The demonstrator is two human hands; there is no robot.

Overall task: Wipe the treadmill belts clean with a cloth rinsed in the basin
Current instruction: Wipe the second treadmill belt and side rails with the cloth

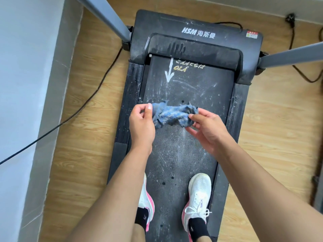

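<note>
I'm standing on the belt. Left hand and right hand each pinch one end of the bunched cloth, held crosswise over mid-belt, neither hand nearer. Dusty streaks lie beyond it, toward the front edge.

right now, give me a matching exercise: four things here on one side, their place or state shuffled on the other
1 cloth
2 belt
3 right shoe
4 cable

a lies on the wooden floor
b stands on the belt
c pinched by left hand and right hand
d streaked with white dust

Pairs: 1-c, 2-d, 3-b, 4-a
</note>
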